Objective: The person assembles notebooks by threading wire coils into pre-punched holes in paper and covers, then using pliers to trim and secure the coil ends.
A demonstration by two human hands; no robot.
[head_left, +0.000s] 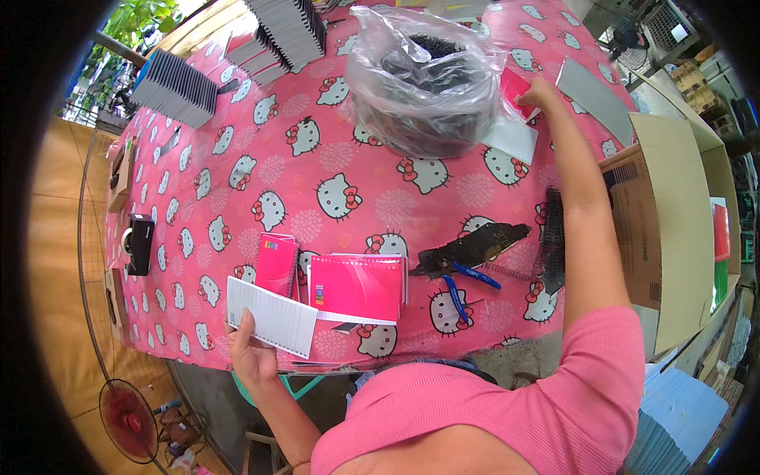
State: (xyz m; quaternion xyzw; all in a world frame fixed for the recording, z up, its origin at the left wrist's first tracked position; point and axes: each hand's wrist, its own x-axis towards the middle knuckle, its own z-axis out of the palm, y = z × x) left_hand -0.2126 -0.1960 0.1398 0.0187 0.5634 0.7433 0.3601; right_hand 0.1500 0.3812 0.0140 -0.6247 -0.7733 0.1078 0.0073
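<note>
Holding a white block of lined pages [271,316] in the left hand [252,354], thumb pressed on top and fingers closed under it, right at the near edge of the table [237,158]. Hanging partly over that edge, so only the grip is keeping it up. Probably being light and thin, bending easily if taken by one corner; holding along the short side, as now, seems safest. Loose sheets could be sliding apart, so a firm pinch is needed.

Reaching far with the right hand [535,96] to the far right corner, fingers resting on a red cover [514,85] beside the clear plastic bag [423,79] full of black coils. Cannot tell whether this hand is gripping the cover or only touching it. Cover looking stiff but smooth, likely slippery; lifting by an edge seems best.

Lying near the left hand, along the near edge: two pink spiral notebooks [354,286], then blue-handled pliers [463,281] and black binding combs [552,241] toward the right edge. Standing just past the right edge, an open cardboard box [673,229]. Being free in the middle of the table, good room for moving; far left corner crowded with grey stacks [176,87].
</note>
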